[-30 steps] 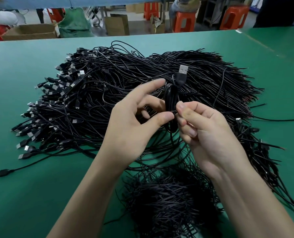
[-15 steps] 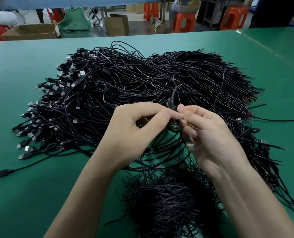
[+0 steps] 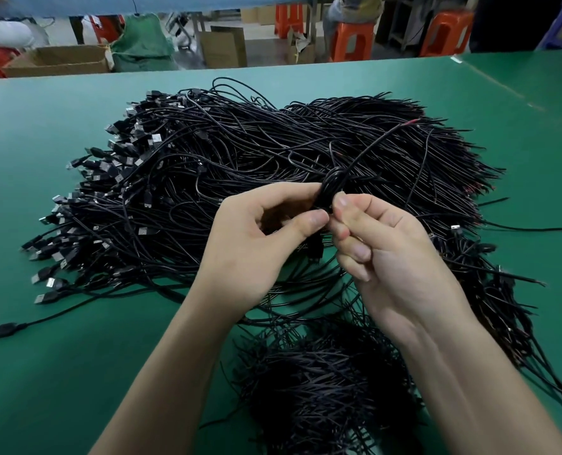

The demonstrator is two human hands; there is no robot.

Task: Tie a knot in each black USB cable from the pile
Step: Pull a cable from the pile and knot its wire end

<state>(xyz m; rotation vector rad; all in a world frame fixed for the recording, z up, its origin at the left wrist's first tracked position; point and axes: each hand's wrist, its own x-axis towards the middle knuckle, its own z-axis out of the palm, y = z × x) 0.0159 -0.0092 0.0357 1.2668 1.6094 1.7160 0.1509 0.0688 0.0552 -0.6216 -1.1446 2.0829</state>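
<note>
Head view: at frame centre, the left hand [image 3: 250,244] and right hand [image 3: 394,254] pinch the coiled cable [image 3: 330,188] above the pile [image 3: 240,152]. Best to hold the coil firm while drawing its tail [image 3: 381,139] snug.

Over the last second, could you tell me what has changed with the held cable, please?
The USB plug that stood above the coiled cable is gone from the top; a thin tail now sticks up to the right. The left hand has curled its forefinger in; it and the right hand still grip the coil. The cable pile lies unchanged.
</note>
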